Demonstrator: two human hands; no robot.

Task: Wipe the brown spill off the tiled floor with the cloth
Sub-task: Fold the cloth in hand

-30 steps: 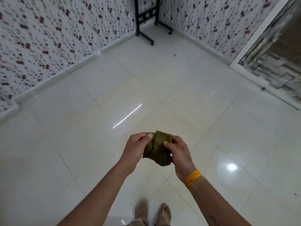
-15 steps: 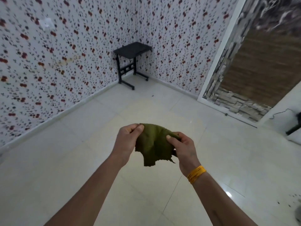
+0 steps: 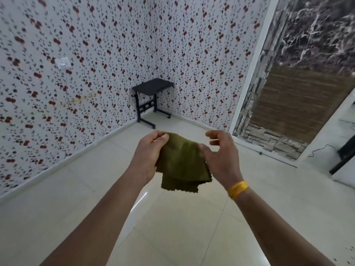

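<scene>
A flower-patterned wallpaper (image 3: 63, 96) is seen across the left and far walls, with a white socket plate (image 3: 62, 62) mounted at about ten o'clock. A small black desk (image 3: 152, 87) is stood in the far corner at about twelve o'clock, its legs resting on the pale tiled floor (image 3: 80, 192). Just left of centre, the left hand (image 3: 148, 154) is held out in the air, its fingers curled and its thumb pressed down so that the upper left edge of the cloth (image 3: 182, 164) is pinched. The olive-green cloth is held above the floor at the centre of the view, folded over, with its ragged lower layers hung down toward six o'clock. To its right, the right hand (image 3: 221, 156) is seen with its fingers spread and loosely bent, apart from one another; the right edge of the cloth is touched at the thumb, though whether it is truly gripped there cannot be told. A yellow band (image 3: 238, 189) is worn on the right wrist. At about two o'clock a stone-patterned panel (image 3: 299, 104) is framed in white. No brown spill can be made out on the floor.
</scene>
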